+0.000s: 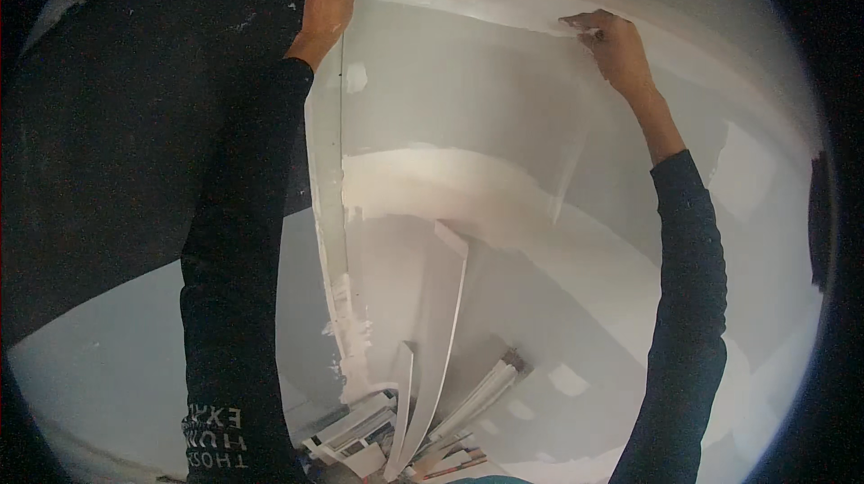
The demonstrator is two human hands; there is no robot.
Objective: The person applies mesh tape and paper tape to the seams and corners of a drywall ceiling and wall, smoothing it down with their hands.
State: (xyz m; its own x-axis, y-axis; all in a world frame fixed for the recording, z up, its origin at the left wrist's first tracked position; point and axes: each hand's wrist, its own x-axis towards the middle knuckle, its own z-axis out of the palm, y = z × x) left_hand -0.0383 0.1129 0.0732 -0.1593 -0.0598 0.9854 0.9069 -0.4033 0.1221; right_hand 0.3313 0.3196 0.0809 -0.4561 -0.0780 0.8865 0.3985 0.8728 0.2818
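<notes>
Both my arms reach up along a grey plasterboard wall [450,79] with white filler patches. My left hand [329,0] is high at the wall's outer corner, beside a dark opening, its fingers bent together at the top edge. What they grip is too small to make out. Farther right, my right hand [619,47] is closed with fingertips together against the top of the wall. A pale band [459,9] runs between the two hands below the ceiling; whether it is a strip or smoothed filler I cannot tell. Anything in the right fingers is hidden.
A white corner edge [329,214] runs down the wall. Below, long white boards [441,340] lean against the wall, next to a bundle of pale strips [481,394] and a pile of offcuts [364,434]. A dark area [153,124] lies left of the corner.
</notes>
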